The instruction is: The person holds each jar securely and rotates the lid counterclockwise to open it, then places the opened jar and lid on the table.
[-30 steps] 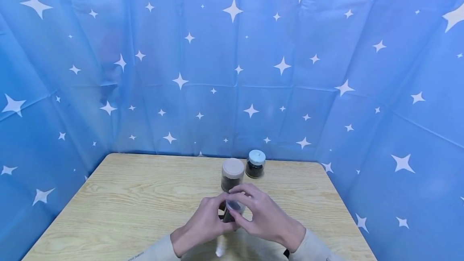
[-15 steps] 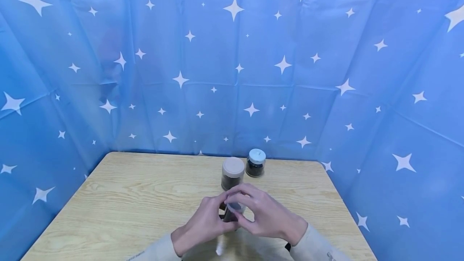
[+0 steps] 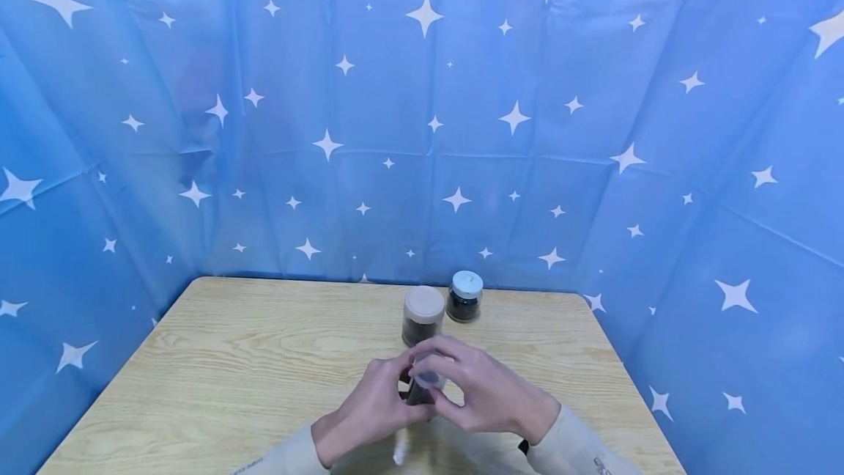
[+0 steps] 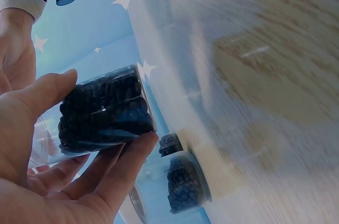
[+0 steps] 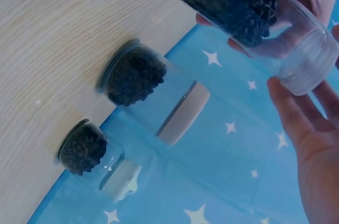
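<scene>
My left hand grips a clear jar round its body, thumb on one side and fingers on the other. Small dark bean-like pieces fill the lower part of the jar. Over its top, my right hand holds the clear lid between thumb and curled fingertips. Lid and jar mouth are close together; whether they are screwed tight I cannot tell. In the left wrist view the jar's base looks held just off the table, though the gap is hard to judge.
Beyond my hands stands a larger jar with a pale pinkish lid, part full of dark pieces. Behind it to the right is a smaller jar with a light blue lid. The wood-grain table ends at a blue star-patterned curtain.
My right fingers and thumb have shifted slightly at the lid, and the lid's angle looks a little different. The left hand and the two standing jars stay put.
</scene>
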`<act>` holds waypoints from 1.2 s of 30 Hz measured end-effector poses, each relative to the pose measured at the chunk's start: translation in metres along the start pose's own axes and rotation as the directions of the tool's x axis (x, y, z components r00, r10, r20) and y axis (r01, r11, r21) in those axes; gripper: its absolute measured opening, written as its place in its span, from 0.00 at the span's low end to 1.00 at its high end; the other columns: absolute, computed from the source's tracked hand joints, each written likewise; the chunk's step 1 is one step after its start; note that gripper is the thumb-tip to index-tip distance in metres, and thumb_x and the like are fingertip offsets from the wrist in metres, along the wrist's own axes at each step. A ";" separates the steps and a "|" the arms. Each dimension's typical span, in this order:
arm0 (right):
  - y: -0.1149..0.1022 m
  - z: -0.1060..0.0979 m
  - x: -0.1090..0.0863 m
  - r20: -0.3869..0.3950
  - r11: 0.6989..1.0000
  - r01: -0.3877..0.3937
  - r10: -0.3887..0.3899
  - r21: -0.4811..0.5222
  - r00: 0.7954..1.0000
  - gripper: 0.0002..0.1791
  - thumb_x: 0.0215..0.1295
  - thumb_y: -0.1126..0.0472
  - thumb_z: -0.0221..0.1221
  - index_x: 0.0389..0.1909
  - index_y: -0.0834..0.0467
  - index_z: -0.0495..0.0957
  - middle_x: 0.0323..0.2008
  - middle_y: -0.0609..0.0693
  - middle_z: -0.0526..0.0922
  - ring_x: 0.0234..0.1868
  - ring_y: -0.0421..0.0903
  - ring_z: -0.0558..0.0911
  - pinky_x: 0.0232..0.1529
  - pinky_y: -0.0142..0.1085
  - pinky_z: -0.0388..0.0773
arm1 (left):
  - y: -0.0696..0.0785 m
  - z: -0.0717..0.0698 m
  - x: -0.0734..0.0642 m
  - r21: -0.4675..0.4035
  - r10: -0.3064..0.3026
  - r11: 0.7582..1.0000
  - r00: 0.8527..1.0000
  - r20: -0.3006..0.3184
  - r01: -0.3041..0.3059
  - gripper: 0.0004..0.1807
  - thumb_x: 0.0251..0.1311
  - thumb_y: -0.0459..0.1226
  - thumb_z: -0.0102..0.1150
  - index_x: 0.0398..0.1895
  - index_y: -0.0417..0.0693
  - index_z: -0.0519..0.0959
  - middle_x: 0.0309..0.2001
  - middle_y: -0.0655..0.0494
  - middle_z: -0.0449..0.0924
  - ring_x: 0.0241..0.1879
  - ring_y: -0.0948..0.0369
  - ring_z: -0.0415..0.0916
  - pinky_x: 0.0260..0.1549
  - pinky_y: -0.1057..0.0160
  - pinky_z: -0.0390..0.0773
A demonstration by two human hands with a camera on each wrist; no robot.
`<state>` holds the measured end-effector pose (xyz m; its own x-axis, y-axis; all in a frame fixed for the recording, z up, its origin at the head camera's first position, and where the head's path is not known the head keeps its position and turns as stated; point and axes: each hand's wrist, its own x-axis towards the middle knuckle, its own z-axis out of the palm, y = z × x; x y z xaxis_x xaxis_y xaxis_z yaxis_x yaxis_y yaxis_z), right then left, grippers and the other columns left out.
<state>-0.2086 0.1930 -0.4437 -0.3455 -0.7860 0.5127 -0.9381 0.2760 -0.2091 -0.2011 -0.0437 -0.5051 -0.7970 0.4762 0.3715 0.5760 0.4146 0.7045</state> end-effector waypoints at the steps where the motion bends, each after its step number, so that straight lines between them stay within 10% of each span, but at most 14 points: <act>1: 0.000 0.000 0.000 -0.001 1.000 0.001 -0.001 0.002 1.000 0.19 0.70 0.71 0.71 0.59 0.55 0.86 0.69 0.52 0.86 0.63 0.41 0.88 0.61 0.24 0.85 | 0.000 0.000 0.000 -0.001 0.001 1.000 1.000 0.000 -0.001 0.28 0.62 0.42 0.89 0.62 0.55 0.86 0.48 0.59 0.98 0.47 0.70 0.92 0.46 0.60 0.95; 17: 0.001 0.003 -0.004 -0.036 1.000 -0.013 0.013 -0.006 0.999 0.20 0.72 0.69 0.72 0.62 0.55 0.87 0.70 0.55 0.86 0.65 0.44 0.89 0.63 0.30 0.88 | -0.002 0.003 0.001 0.025 0.006 1.000 1.000 0.002 -0.006 0.31 0.63 0.44 0.87 0.67 0.54 0.84 0.48 0.61 0.97 0.46 0.71 0.91 0.45 0.59 0.95; 36: -0.015 0.024 -0.008 -0.257 0.935 -0.284 0.227 -0.212 0.939 0.28 0.70 0.52 0.82 0.67 0.53 0.88 0.63 0.49 0.87 0.60 0.44 0.89 0.57 0.37 0.93 | -0.002 0.005 0.004 -0.047 -0.028 0.998 1.000 0.009 0.029 0.28 0.62 0.38 0.86 0.64 0.47 0.86 0.48 0.58 0.98 0.48 0.66 0.95 0.46 0.66 0.93</act>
<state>-0.1915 0.1818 -0.4648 -0.5437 -0.5334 0.6480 -0.7839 0.5986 -0.1649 -0.2041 -0.0385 -0.5080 -0.8113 0.4716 0.3457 0.5438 0.3914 0.7423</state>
